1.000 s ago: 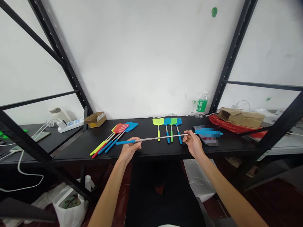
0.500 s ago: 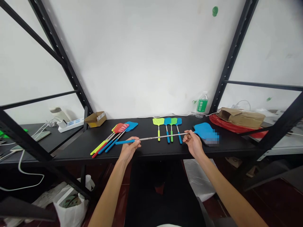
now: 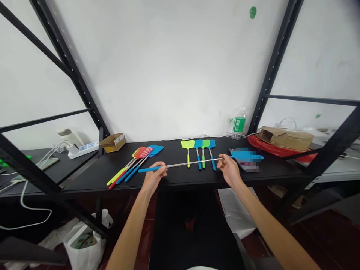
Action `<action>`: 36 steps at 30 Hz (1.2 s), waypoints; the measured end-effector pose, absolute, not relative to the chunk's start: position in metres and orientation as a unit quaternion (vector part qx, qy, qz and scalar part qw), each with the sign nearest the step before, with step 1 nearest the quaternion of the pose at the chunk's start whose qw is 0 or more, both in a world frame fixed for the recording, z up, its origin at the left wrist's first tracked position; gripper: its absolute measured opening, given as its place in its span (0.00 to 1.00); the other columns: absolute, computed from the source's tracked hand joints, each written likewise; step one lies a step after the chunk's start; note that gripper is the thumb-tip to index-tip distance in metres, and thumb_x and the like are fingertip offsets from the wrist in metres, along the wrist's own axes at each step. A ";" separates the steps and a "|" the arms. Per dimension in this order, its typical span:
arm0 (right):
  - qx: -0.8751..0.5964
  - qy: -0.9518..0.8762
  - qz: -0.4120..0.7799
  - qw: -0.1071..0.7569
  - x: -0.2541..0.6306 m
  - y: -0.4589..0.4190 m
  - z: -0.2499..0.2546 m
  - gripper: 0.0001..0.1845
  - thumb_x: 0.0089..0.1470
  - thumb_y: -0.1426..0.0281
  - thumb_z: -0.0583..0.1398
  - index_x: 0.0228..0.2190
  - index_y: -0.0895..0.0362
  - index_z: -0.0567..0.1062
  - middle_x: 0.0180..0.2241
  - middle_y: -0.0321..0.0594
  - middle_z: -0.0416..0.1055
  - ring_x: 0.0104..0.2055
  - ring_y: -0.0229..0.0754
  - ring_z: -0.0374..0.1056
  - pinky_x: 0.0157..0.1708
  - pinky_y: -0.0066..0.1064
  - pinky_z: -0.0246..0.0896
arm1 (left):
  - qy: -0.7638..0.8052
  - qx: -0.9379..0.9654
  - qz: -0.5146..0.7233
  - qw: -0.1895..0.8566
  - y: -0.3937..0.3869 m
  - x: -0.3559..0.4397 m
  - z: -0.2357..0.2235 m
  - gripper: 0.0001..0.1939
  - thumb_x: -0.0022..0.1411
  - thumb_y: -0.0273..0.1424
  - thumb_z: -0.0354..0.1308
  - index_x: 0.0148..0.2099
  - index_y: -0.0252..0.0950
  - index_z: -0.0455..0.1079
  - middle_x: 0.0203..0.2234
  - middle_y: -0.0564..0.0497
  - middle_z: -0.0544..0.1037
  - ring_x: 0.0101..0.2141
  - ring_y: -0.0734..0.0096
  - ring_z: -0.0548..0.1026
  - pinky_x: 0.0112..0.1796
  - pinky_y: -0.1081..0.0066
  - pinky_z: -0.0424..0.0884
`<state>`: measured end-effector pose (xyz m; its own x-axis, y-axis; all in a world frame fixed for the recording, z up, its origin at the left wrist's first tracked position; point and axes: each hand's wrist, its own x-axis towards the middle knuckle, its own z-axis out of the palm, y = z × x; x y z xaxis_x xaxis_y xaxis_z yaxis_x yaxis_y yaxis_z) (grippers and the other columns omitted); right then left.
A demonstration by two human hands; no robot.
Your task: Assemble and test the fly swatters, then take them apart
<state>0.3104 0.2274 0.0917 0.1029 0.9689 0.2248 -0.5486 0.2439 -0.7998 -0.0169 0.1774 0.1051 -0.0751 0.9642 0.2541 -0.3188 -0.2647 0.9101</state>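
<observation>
A blue fly swatter (image 3: pixel 185 163) with a long metal shaft is stretched sideways between my hands over the front of the black tabletop. My left hand (image 3: pixel 154 177) is closed round it where the blue handle meets the shaft. Near the head, my right hand (image 3: pixel 228 167) pinches the shaft. The head is turned nearly edge-on, above a phone-like dark object partly blurred out. Left of my hands lies a fanned pile of swatters (image 3: pixel 135 165) in yellow-green, red and blue. Beyond the shaft, several shorter swatters (image 3: pixel 198 150) lie in a row, green and blue.
A water bottle (image 3: pixel 239 124) stands by the wall. To the right is a brown cardboard package (image 3: pixel 285 138) on red plastic. At the left are a small open box (image 3: pixel 113 143) and a power strip (image 3: pixel 84 149). Black rack posts (image 3: pixel 81 86) frame both sides.
The held swatter has rotated about its shaft: its blue head, broad face showing before, is now nearly edge-on, uncovering more of the dark object beneath. Both hands keep their places.
</observation>
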 end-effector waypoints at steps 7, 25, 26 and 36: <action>-0.274 -0.377 0.553 0.691 0.311 0.228 0.092 0.15 0.50 0.57 0.67 0.31 0.56 0.78 0.19 0.34 0.65 0.24 0.36 0.62 0.26 0.28 0.61 | 0.341 0.441 0.654 0.512 0.178 -0.021 0.102 0.13 0.50 0.33 0.72 0.36 0.34 0.74 0.27 0.52 0.76 0.26 0.77 0.70 0.31 0.74 0.69; -0.259 -0.307 0.582 0.707 0.331 0.225 0.118 0.14 0.51 0.55 0.65 0.31 0.51 0.72 0.19 0.29 0.58 0.21 0.36 0.58 0.24 0.30 0.62 | 0.326 0.349 0.703 0.527 0.181 -0.022 0.109 0.11 0.57 0.37 0.64 0.34 0.35 0.70 0.21 0.55 0.71 0.24 0.76 0.69 0.30 0.73 0.69; -0.257 -0.305 0.578 0.712 0.337 0.226 0.122 0.14 0.51 0.55 0.64 0.28 0.51 0.71 0.19 0.30 0.59 0.22 0.36 0.59 0.24 0.30 0.62 | 0.330 0.346 0.705 0.524 0.182 -0.023 0.109 0.11 0.57 0.37 0.65 0.35 0.35 0.70 0.21 0.55 0.72 0.24 0.76 0.69 0.30 0.74 0.69; -0.359 -0.354 0.499 0.705 0.429 0.230 0.144 0.17 0.45 0.68 0.68 0.40 0.51 0.77 0.40 0.38 0.79 0.36 0.45 0.74 0.28 0.34 0.71 | 0.347 0.472 0.633 0.505 0.164 -0.076 0.119 0.12 0.52 0.34 0.70 0.37 0.34 0.75 0.29 0.45 0.80 0.29 0.67 0.77 0.33 0.68 0.73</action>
